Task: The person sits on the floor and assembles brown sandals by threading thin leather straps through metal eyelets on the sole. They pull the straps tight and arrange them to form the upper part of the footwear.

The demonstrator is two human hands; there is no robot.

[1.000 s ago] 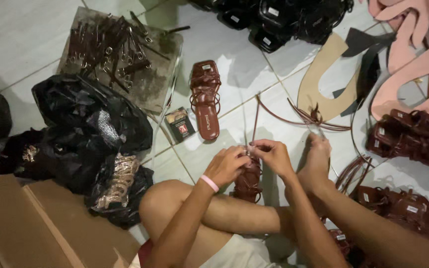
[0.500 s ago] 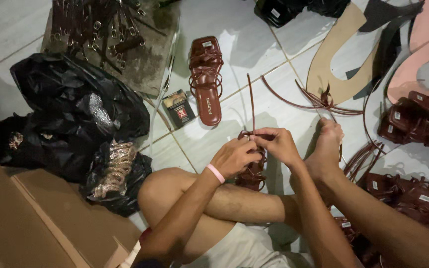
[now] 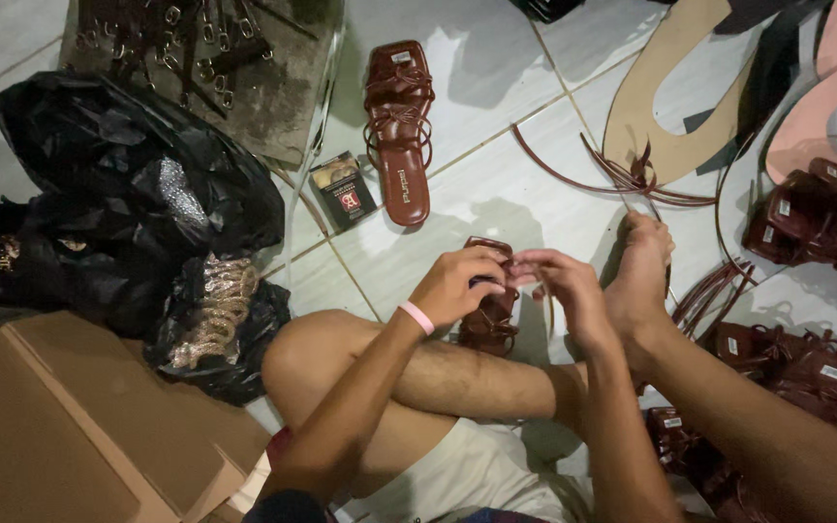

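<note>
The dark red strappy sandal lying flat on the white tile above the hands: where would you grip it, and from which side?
Probably at the bare heel end of the dark red strappy sandal, coming from above on the near side. It lies sole-down with its heel toward the person; the straps crowd the far half, so the smooth, narrow heel leaves fingers room across its edges.

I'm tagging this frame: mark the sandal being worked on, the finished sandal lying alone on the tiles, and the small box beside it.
Sandal in hand point(image 3: 488, 324), head view, on its lower strapped part below the fingers.
Finished sandal point(image 3: 401, 131), head view, on its mid sole.
Small box point(image 3: 342, 190), head view, on its top face.
</note>
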